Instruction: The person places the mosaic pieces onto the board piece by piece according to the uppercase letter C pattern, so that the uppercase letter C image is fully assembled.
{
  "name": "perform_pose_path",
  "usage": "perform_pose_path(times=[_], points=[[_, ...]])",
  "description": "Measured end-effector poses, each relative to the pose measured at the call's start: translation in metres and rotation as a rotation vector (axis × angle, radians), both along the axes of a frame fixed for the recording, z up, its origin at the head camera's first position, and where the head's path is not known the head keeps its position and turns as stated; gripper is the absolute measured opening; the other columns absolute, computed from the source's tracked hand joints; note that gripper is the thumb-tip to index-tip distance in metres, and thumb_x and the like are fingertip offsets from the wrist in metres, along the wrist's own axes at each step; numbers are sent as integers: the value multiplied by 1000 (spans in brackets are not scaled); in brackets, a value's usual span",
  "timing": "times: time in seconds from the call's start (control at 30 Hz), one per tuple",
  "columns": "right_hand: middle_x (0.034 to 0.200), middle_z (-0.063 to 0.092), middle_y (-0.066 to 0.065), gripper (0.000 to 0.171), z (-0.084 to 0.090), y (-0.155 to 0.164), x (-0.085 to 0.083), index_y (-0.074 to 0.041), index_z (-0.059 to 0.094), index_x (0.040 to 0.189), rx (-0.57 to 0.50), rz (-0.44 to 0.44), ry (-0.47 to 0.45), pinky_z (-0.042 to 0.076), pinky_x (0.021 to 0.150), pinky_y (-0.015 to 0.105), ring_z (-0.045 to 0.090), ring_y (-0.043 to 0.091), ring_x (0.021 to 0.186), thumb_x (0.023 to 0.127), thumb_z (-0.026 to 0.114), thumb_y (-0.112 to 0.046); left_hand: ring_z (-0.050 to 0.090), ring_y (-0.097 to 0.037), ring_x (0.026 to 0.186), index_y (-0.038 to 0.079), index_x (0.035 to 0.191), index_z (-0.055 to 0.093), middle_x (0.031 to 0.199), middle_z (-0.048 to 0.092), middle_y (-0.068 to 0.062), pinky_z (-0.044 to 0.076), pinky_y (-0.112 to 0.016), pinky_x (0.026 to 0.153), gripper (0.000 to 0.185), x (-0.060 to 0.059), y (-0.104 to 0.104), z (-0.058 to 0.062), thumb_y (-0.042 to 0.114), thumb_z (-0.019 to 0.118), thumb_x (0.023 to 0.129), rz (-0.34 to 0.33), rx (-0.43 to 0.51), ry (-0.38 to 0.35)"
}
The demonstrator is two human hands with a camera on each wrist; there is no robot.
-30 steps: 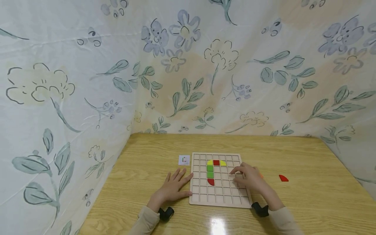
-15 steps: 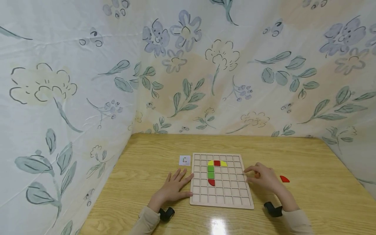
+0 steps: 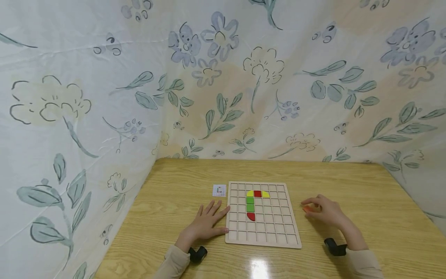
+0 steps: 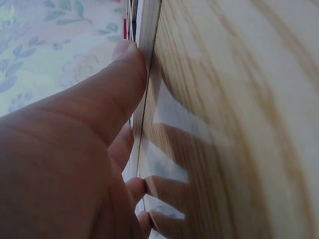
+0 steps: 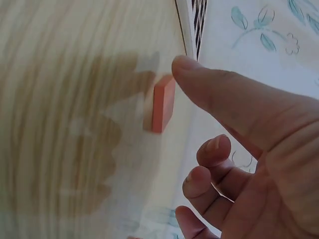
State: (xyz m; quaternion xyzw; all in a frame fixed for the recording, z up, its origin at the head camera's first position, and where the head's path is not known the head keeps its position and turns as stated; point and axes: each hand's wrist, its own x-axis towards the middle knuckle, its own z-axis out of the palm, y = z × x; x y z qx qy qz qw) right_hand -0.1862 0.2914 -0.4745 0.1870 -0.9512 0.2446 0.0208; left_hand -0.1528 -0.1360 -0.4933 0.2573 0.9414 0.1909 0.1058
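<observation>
Your left hand (image 3: 205, 223) lies flat on the worktop (image 3: 167, 217), fingers straight, thumb against the board's (image 3: 262, 241) left edge. Your right hand (image 3: 324, 211) hovers over the orange tile (image 3: 307, 209) right of the board, fingers loosely curled, thumb just short of it: you seem to be picking it up. Next calls for a clean pinch. Whether any finger touches the tile is hard to tell; the small card (image 3: 219, 190) is unreadable.

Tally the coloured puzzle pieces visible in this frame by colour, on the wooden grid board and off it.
Yellow quarter-round pieces on the wooden grid board: 2
Red pieces on board: 2
Green square pieces on board: 2
Orange block on table, by the right hand: 1
Total: 7
</observation>
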Motion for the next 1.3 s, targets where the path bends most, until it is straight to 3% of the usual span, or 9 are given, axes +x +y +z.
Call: perform_pose_path(times=[0.2, 0.47, 0.87, 1.3], points=[[78, 45, 0, 31, -1, 9, 1, -15, 68, 107, 10, -21, -44, 22, 56, 29, 37, 13, 69, 77, 75, -21, 6, -35, 142, 26, 148, 24, 155, 13, -11, 4, -63, 109, 71, -1, 0, 2, 55, 50, 89, -2, 1, -4], [77, 45, 0, 25, -5, 13, 0, -16, 68, 105, 23, -10, -36, 24, 55, 28, 34, 9, 66, 80, 72, -13, 6, -36, 142, 25, 148, 25, 155, 14, -11, 5, -63, 109, 71, 0, 0, 5, 55, 50, 89, -5, 9, -7], [74, 42, 0, 21, -9, 10, -3, -15, 69, 100, 31, -38, -5, 22, 55, 28, 32, 10, 61, 79, 73, -17, 6, -36, 142, 25, 148, 24, 155, 13, -11, 4, -63, 109, 71, -2, 0, 2, 55, 49, 89, -4, 5, -7], [74, 44, -2, 23, -4, -1, 0, -19, 69, 100, 23, -47, 35, 19, 59, 30, 36, 11, 66, 78, 74, -23, 6, -36, 142, 25, 148, 24, 155, 13, -12, 5, -63, 108, 71, 0, -1, 2, 55, 49, 89, -10, -3, 3]])
